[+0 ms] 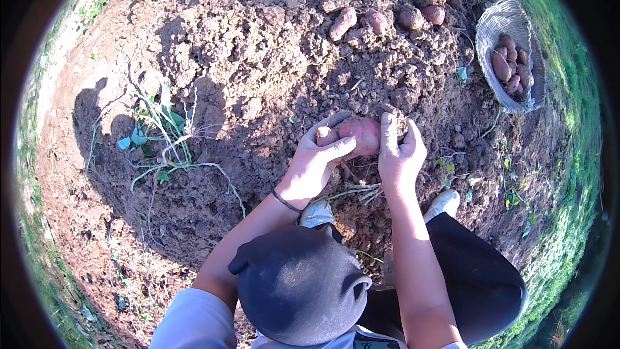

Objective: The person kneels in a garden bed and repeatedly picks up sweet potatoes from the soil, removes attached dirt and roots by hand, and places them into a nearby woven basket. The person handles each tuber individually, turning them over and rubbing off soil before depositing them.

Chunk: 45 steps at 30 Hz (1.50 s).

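My left hand (312,160) is wrapped around a large reddish sweet potato (362,135), its thumb lying across the near side. A smaller, paler sweet potato (326,136) sits in the same palm; whether the two are joined cannot be told. At the large one's right end, my right hand (402,155) pinches a brown clod of soil (400,123) between thumb and fingers. Soil coats the fingers of both hands. Below them, cut green vine stems (361,191) lie on the dug earth between my shoes.
A woven basket (503,19) holding several sweet potatoes (512,65) stands at the right, near the grass. More dirt-covered sweet potatoes (375,20) lie on the loose soil (252,48) ahead. An uprooted vine (167,140) lies to the left. My white shoes (443,203) flank the dug spot.
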Tool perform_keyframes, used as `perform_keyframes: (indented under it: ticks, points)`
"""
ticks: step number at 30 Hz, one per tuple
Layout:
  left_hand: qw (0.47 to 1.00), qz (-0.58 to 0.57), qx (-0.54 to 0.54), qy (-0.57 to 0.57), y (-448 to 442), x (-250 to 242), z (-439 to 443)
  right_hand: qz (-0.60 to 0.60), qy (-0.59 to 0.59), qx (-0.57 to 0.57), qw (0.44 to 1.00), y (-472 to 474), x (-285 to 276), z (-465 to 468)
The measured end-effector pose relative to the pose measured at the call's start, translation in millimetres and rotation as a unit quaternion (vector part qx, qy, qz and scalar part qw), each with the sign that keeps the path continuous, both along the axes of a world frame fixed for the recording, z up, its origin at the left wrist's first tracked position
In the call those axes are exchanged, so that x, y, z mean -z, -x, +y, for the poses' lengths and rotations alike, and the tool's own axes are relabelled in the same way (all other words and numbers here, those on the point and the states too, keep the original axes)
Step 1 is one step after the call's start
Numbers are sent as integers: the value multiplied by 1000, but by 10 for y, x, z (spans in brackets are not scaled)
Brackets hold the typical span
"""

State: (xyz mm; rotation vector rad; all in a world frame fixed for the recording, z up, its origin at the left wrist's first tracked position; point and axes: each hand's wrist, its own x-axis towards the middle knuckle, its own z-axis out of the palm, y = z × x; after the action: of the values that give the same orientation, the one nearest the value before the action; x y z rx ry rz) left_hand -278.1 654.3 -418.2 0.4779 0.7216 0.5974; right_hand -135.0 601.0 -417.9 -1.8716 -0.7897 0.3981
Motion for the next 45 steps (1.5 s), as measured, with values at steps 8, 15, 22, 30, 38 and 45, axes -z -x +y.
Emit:
perform_keyframes:
  ticks: [8, 15, 22, 30, 38, 45]
  points:
    - [994, -107, -36, 8, 36, 118, 25, 205, 82, 72, 973, -320, -79, -60]
    - [996, -8, 9, -93, -4, 88, 49, -82, 76, -160, 981, 47, -243, 69]
    - [995, -72, -36, 63, 72, 119, -65, 229, 124, 56, 964, -251, -89, -40]
    - [967, -61, -89, 232, 78, 232, -166, -141, 130, -120, 974, 263, 26, -135]
    - [953, -161, -56, 249, 51, 255, -242, -11, 25, -2, 1000, 171, 37, -174]
    - [968, -115, -91, 203, 66, 277, -126, -198, 245, 20, 949, -74, 133, -91]
